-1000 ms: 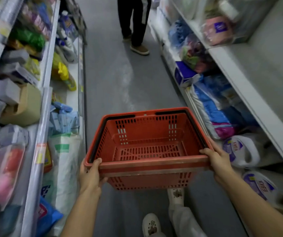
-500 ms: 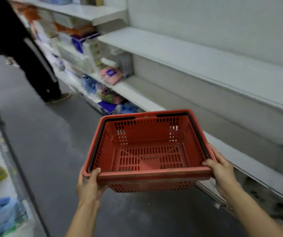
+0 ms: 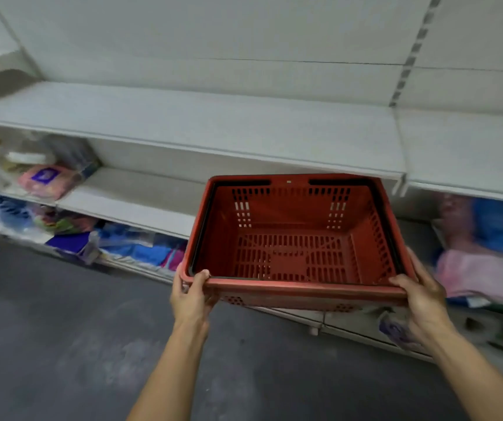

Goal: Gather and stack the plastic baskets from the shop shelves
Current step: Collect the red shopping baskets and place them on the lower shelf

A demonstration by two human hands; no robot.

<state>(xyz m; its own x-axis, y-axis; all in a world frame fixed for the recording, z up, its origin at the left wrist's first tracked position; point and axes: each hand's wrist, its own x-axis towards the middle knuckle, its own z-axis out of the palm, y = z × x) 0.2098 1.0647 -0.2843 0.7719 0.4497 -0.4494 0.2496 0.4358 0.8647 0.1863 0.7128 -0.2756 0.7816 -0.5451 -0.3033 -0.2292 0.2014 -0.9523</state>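
Note:
I hold an empty red plastic basket (image 3: 292, 253) in front of me, level, with its black handles folded down along the rim. My left hand (image 3: 191, 296) grips the near left corner of the rim. My right hand (image 3: 420, 294) grips the near right corner. The basket hangs in the air over the aisle floor, its far edge close to the front lip of a bare white shelf (image 3: 213, 129). No other basket is visible.
White shop shelving fills the view ahead. Packaged goods (image 3: 46, 177) lie on the left of the middle shelf, blue and purple packs (image 3: 128, 247) on the bottom shelf, pink and blue packs (image 3: 484, 256) at the right. Grey floor (image 3: 62, 344) lies below.
My view has swung right from looking down the aisle to facing the shelving. The basket stays in both hands and is now nearer the shelf. The other person has left the view.

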